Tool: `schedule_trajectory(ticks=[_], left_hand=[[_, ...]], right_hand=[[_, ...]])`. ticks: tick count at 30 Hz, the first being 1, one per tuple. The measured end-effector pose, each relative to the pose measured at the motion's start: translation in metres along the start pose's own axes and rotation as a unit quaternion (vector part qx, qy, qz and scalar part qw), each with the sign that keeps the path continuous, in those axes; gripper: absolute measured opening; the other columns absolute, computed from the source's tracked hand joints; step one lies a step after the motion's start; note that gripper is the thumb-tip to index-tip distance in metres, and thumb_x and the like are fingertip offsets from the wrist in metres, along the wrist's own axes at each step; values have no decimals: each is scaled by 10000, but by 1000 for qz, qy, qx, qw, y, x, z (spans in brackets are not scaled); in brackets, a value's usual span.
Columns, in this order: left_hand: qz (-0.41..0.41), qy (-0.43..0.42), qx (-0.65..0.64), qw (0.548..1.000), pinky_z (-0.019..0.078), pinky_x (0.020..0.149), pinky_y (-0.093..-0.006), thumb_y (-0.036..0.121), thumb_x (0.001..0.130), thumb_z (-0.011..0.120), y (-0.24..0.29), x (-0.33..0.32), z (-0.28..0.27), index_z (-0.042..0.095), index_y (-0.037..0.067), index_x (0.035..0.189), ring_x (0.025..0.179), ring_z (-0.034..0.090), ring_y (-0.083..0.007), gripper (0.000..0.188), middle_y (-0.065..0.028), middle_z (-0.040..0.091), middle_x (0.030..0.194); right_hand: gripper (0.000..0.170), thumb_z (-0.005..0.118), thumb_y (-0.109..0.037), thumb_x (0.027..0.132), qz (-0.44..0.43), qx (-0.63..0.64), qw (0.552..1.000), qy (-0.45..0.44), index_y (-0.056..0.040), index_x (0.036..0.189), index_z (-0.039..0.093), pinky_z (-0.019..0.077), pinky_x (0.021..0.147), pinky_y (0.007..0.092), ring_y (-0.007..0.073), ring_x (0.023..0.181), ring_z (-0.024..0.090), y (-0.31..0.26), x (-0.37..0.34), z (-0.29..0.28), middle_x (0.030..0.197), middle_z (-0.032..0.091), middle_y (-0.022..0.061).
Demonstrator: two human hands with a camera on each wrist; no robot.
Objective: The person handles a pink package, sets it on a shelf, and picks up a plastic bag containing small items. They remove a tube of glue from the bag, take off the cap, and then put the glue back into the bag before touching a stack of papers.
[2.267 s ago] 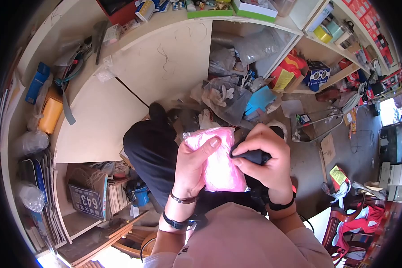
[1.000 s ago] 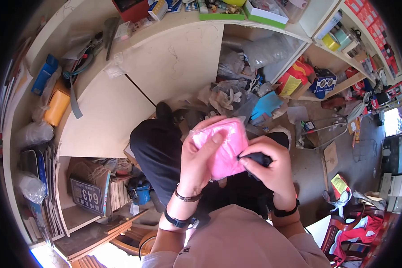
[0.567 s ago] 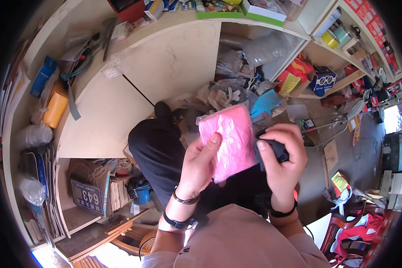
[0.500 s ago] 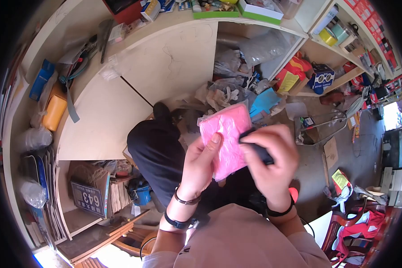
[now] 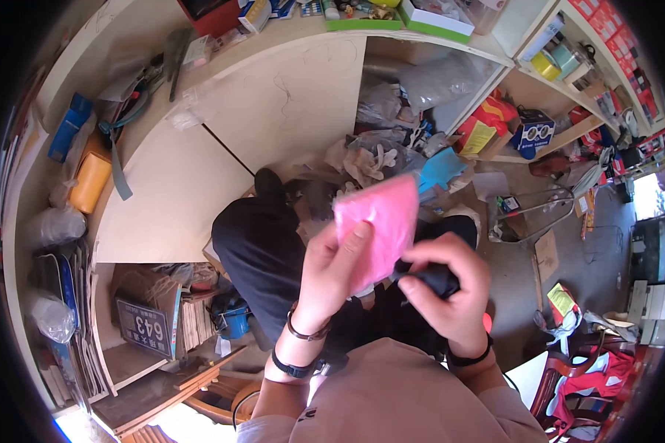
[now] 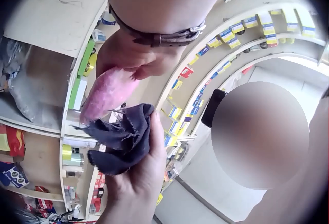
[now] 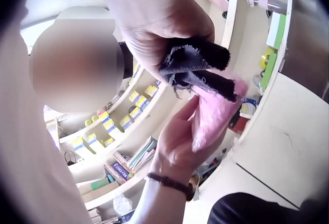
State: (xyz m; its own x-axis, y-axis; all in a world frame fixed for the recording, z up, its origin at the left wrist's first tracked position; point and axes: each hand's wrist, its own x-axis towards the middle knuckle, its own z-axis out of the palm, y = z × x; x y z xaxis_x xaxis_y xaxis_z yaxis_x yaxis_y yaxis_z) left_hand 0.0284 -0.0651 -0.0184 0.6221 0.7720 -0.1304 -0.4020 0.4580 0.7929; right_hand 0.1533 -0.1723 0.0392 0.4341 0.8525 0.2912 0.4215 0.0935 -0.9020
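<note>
In the head view, the left hand (image 5: 331,267) grips a pink package (image 5: 380,221) in clear plastic, its thumb lying across the front. Right of it, the right hand (image 5: 454,292) pinches a bunched dark cloth (image 5: 437,280) close to the package's lower right edge. Frayed edges show on the cloth (image 6: 123,139) in the left wrist view, below the pink package (image 6: 109,93). From the right wrist, the folded cloth (image 7: 198,64) hangs out of the right hand (image 7: 159,34), overlapping the top of the package (image 7: 213,113); whether they touch is unclear.
A curved pale cabinet (image 5: 295,96) stands in front, with plastic bags (image 5: 377,159) and a blue item (image 5: 442,168) heaped beside it. A metal frame (image 5: 532,214) stands on the floor at the right. Shelves at the left hold an orange item (image 5: 92,181) and books.
The package has tilted in the left hand. The right hand, with the dark cloth, has moved off the package's front to its lower right edge.
</note>
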Motion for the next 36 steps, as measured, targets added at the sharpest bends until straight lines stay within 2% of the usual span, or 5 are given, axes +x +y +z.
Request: schedule_trajectory(ticks=[7, 11, 25, 32, 36], left_hand=[[50, -136, 337, 930, 486, 747, -286, 115, 927, 614, 17, -12, 11, 605, 0, 1188, 776, 596, -160, 286, -109, 664, 904], [95, -150, 356, 917, 487, 747, -241, 107, 897, 666, 18, -14, 7, 616, -28, 1160, 817, 599, -90, 299, -67, 664, 932], [103, 46, 173, 978, 495, 809, -243, 196, 742, 834, 14, -23, -14, 664, -57, 1069, 885, 643, -135, 447, -92, 696, 964], [182, -98, 153, 966, 469, 916, -312, 346, 945, 599, 11, -10, -13, 635, -53, 1153, 1008, 629, -201, 451, -148, 653, 1149], [17, -86, -59, 994, 473, 945, -379, 419, 962, 538, 6, -16, -11, 555, -72, 1228, 1050, 624, -255, 559, -184, 623, 1174]], right_hand=[[200, 752, 5, 728, -137, -93, 986, 25, -2, 912, 672, 451, 621, 253, 141, 643, 578, 13, 31, 0, 723, 609, 65], [107, 735, -8, 762, -36, -27, 998, 33, 12, 816, 644, 425, 604, 218, 101, 653, 573, 20, 26, -6, 734, 629, 55], [97, 665, -69, 832, 201, 369, 903, 92, -45, 780, 585, 356, 599, 182, 21, 654, 474, 35, 13, -13, 737, 538, -45], [105, 650, -72, 847, 194, 384, 898, 93, -48, 774, 579, 353, 587, 177, 14, 644, 471, 24, 13, -9, 719, 536, -46], [110, 648, -85, 860, 213, 389, 893, 73, -47, 785, 577, 368, 605, 176, 17, 648, 472, 37, 14, -11, 719, 534, -43]])
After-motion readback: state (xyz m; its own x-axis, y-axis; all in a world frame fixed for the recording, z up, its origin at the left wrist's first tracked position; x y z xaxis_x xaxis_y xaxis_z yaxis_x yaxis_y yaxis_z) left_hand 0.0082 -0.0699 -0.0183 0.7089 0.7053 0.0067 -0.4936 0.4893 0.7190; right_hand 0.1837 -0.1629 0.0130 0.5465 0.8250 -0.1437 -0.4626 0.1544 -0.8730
